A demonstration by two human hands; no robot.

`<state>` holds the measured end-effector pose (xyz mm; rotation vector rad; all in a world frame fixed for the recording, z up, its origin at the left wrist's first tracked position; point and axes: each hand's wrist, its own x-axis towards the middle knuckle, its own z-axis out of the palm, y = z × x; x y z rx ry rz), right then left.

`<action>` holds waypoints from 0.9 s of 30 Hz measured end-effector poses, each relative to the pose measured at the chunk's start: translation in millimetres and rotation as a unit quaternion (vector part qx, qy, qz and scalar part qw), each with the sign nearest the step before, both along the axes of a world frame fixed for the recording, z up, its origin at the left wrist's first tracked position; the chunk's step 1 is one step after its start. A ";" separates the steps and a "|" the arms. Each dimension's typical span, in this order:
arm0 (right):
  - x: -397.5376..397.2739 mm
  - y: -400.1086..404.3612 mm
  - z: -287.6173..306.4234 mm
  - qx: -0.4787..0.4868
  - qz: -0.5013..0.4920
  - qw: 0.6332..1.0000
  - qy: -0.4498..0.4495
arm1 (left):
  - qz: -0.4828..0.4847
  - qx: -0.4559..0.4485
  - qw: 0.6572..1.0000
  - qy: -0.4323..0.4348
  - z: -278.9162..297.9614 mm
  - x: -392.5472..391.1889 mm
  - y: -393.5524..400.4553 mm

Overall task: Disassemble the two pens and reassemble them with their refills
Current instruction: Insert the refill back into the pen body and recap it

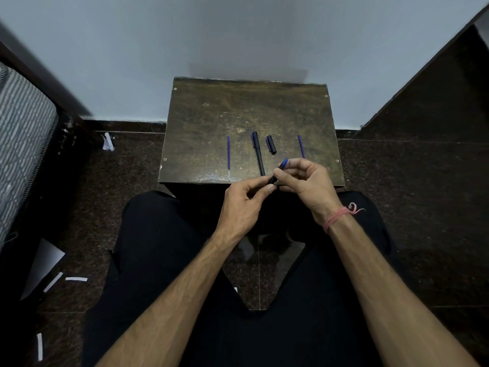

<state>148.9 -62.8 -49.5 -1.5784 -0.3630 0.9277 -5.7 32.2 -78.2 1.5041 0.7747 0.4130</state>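
Observation:
On the small brown table (211, 115) lie a blue refill (228, 156) at the left, a capped black pen (258, 153) beside it, a loose black cap (271, 144), and a second blue refill (301, 145) at the right. Over the table's front edge both hands hold a black pen barrel (279, 172) with a blue end. My left hand (244, 202) pinches its lower end. My right hand (307, 181) grips its upper part, with the blue tip sticking out above the fingers.
The table stands against a pale wall (238, 35). My legs in black trousers (164, 247) fill the foreground. A patterned cushion (21, 144) is at the left. White paper scraps (75, 279) lie on the dark floor at lower left. Dark furniture (436, 102) rises at the right.

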 end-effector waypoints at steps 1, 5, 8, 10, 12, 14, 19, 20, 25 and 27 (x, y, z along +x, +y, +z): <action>0.0 0.0 0.5 0.005 -0.001 1.000 0.002 | -0.001 0.000 1.000 0.001 0.4 -0.1 -0.1; 5.8 -4.2 4.3 0.098 0.007 0.990 0.102 | -0.009 -0.003 1.000 -0.005 -0.3 1.4 0.4; 4.6 -4.4 4.7 0.081 -0.010 0.995 0.063 | -0.020 -0.011 1.000 -0.005 0.5 1.5 -1.7; 1.5 -1.5 3.2 0.047 -0.055 0.997 0.021 | -0.026 -0.012 1.000 -0.004 1.7 0.7 -3.0; -0.6 0.6 2.2 0.038 -0.058 0.998 0.001 | -0.024 -0.014 1.000 -0.007 2.6 1.0 -4.0; -0.5 0.5 -0.4 0.065 -0.029 0.996 0.045 | -0.014 -0.017 1.000 -0.015 3.1 2.1 -3.2; 1.3 1.4 -2.3 0.071 -0.008 0.997 0.026 | -0.020 -0.004 1.000 0.006 2.8 1.7 -1.8; 0.2 2.3 -2.9 0.060 -0.022 0.998 0.013 | -0.025 0.005 1.000 0.010 2.3 1.1 -2.5; -7.2 3.9 -11.3 0.029 -0.069 0.997 -0.024 | -0.020 0.026 0.999 0.019 2.0 1.8 -4.8; -6.8 3.2 -10.3 0.063 -0.052 0.995 0.061 | -0.021 0.021 0.999 0.014 1.8 2.7 -3.6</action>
